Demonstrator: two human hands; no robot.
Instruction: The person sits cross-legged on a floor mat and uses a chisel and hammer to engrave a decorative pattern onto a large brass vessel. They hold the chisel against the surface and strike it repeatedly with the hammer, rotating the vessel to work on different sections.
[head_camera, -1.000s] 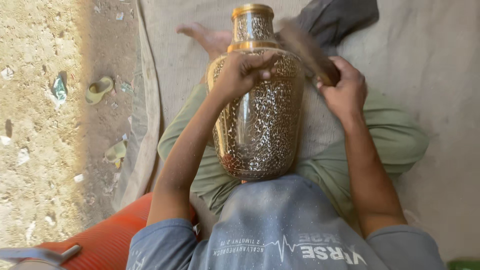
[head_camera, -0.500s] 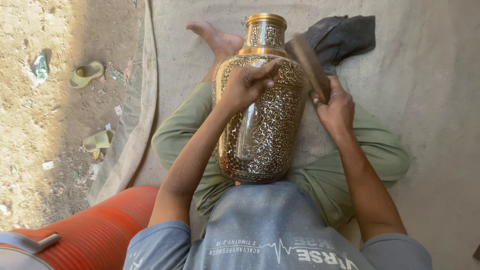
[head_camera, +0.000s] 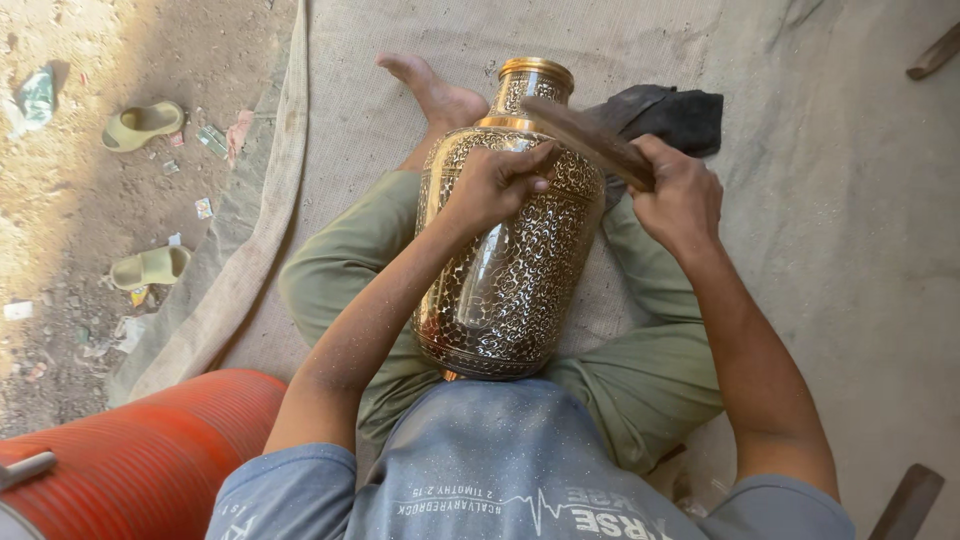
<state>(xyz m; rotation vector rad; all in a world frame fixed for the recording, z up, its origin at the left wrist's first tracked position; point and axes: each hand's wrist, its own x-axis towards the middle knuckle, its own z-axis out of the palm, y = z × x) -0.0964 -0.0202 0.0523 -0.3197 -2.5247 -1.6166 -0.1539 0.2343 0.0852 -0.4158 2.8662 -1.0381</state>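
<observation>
While the fingers of the left hand (head_camera: 497, 183) are curling tight into a loose fist on the shoulder of the brass vase (head_camera: 505, 230), they are pinching something small against the metal, though what it is cannot be told from here. The right hand (head_camera: 678, 196) is wrapping closed around a wooden stick (head_camera: 588, 141), which is slanting up and to the left across the neck of the vase and is crossing in front of part of it. The vase itself is lying tilted in the person's lap, its base pressing toward the grey shirt (head_camera: 500, 470) and its mouth pointing away toward a bare foot (head_camera: 430, 92). Both forearms are framing it, and the green trousers (head_camera: 640, 370) are spreading out on either side. Just behind the right hand, a dark cloth (head_camera: 670, 115) is lying crumpled on the pale mat (head_camera: 830, 250), partly hidden by the stick and knuckles. At lower left, a ribbed orange drum (head_camera: 150, 450) is crowding the elbow. Out on the bare dirt beyond the mat's edge, two green sandals (head_camera: 142, 122) are lying well apart among scraps of litter.
</observation>
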